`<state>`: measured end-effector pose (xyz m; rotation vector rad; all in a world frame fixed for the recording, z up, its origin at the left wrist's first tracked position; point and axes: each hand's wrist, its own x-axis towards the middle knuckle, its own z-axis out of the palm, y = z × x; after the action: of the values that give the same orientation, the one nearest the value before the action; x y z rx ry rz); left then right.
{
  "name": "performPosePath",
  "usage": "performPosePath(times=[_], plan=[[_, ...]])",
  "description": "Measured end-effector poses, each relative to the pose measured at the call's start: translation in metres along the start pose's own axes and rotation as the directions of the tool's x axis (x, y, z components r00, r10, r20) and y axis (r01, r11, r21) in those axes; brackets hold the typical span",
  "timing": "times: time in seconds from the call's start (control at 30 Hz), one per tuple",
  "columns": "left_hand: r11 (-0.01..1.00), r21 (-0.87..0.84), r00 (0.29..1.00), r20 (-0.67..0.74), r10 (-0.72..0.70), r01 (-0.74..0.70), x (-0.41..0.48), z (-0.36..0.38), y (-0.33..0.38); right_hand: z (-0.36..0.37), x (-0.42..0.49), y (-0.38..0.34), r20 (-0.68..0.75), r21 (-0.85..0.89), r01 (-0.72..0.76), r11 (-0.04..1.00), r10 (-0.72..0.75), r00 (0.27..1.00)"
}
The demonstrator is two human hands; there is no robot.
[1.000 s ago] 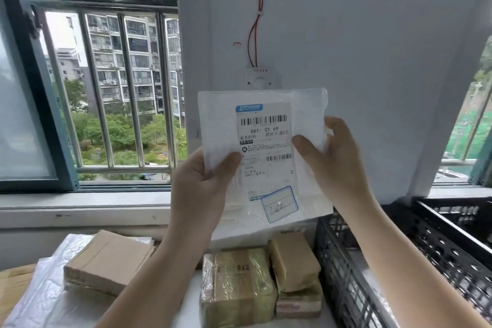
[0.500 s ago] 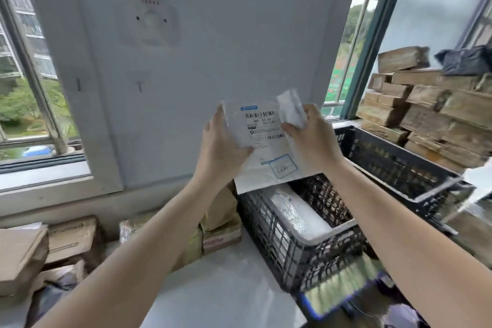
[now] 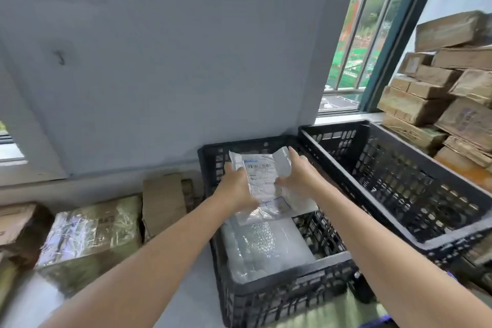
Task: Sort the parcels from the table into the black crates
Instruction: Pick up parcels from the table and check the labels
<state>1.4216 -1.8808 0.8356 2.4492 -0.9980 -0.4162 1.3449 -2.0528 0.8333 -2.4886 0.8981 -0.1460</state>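
We've got the white mailer point(image 3: 262, 181) over the far end of the left black crate point(image 3: 287, 274), above a bubble-wrap parcel point(image 3: 266, 245); left hand point(image 3: 235, 189) and right hand point(image 3: 298, 176) each pinch a side edge. Looks light, floppy, slick: we'd grip edges firmly.

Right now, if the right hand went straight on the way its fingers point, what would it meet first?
Probably the far wall of the nearer black crate, just beyond the right hand gripping the white parcel. If the hand clears the rim, the grey wall comes next; depth is unclear.
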Motion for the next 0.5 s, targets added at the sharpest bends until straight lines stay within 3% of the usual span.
performPosePath(times=[0.23,0.4,0.5], plan=[[0.932,0.183,0.946,0.034,-0.323,0.311,0.053,0.062,-0.006,0.058,0.056,0.038,0.292,-0.094,0.147,0.985,-0.114,0.950],[0.917,0.222,0.943,-0.038,-0.331,0.331,0.090,0.103,-0.027,0.100,0.091,0.051,0.353,-0.161,0.254,0.954,-0.185,0.917],[0.887,0.277,0.922,0.007,-0.387,0.370,0.107,0.127,-0.042,0.124,0.106,0.065,0.381,-0.234,0.305,0.923,-0.201,0.903]])
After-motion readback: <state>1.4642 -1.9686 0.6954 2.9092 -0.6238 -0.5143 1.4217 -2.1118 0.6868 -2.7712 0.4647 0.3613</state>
